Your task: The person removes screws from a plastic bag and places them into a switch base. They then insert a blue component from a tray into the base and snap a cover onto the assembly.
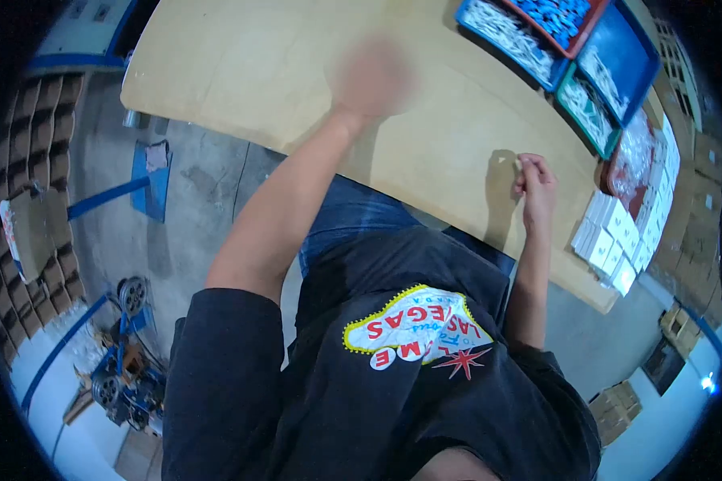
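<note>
Though unable to judge grip at the blurred left hand [373,78] over the table [449,136], see the right hand [536,183] half-curled, with hold unclear, and white pieces [589,114] in a green tray [610,146] on the table's right, presumably for reach.

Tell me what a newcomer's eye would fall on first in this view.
Probably the bright Las Vegas print on the dark shirt, low in the middle. Next, the vivid blue pieces in a red tray at the upper right. Then the left hand, just a blur over the table at upper middle, with the right hand farther right, fingers curled.
</note>
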A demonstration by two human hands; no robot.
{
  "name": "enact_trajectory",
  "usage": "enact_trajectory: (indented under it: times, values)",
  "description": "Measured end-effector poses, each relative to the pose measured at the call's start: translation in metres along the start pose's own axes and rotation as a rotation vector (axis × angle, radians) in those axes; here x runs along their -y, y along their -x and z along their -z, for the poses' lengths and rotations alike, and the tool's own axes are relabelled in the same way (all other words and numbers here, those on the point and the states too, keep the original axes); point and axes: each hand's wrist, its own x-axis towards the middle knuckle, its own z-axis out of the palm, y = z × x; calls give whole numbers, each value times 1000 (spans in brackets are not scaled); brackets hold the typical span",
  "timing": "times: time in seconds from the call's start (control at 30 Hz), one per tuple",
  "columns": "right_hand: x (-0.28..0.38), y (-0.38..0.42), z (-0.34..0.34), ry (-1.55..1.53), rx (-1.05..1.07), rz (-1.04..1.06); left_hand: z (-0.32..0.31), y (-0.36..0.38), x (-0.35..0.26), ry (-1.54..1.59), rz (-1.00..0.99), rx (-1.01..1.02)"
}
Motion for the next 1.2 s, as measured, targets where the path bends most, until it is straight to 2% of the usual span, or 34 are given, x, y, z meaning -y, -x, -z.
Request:
enact_trajectory:
  times: [0.1, 0.3, 0.4, 0.43, 0.5, 0.6, 0.67, 0.73, 0.83, 0.93, 1.03, 1.1, 1.13, 1.2]
  values:
    - [-14, 10, -8, 109, 74, -91, 1, 4, -2, 19, -23, -11]
    - [1, 25, 2, -41, 125, 99, 3, -4, -8, 2, -54, -3]
    - [15, 29, 34, 8, -88, 284, 11, -4, -17, -6, -10, 51]
    - [18, 28, 46, -6, -132, 300, 10, -4, -15, 8, -2, 54]
    - [17, 33, 77, 123, -363, 357, 7, -4, -12, 33, -23, 68]
    - [26, 49, 120, 176, -573, 342, 8, 0, -13, 45, -20, 64]
    - [10, 47, 159, 209, -676, 384, 7, -1, -10, 97, 17, 55]
    - [-7, 42, 209, 435, -863, 522, 8, -1, -12, 151, 64, 62]
    - [-36, 28, 303, 535, -1066, 431, 4, 0, -12, 259, 83, 30]
    - [-50, 15, 392, 654, -1252, 209, 8, -2, -19, 224, 85, 46]
    - [-74, -1, 456, 738, -1244, 139, 8, -3, -20, 200, 71, 50]
    - [-73, -7, 473, 880, -1086, 12, 5, -2, -18, 186, 69, 40]
    - [-79, -11, 480, 869, -1082, 23, 5, -2, -18, 183, 72, 39]
    - [-89, -20, 488, 938, -927, -18, 6, -2, -20, 182, 73, 21]
